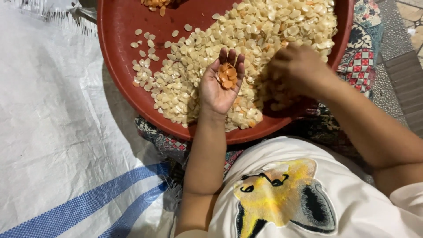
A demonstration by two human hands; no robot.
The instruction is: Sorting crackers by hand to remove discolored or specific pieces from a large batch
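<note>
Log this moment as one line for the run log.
left hand: palm up, cupping orange pieces | right hand: down in pale seeds | red tray: on patterned cloth

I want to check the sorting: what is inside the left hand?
The cupped left hand holds a few orange seeds above the pale seeds in the red tray. Anything under the orange seeds is hidden.

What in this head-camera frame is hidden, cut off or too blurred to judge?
- Right hand: motion-blurred and turned palm-down, so its fingertips and anything they pinch are unreadable.
- Red tray: its far part is cut by the top edge.
- Small orange heap: cut by the top edge.
- Left hand: the cupped orange pieces are too small to count.
</note>
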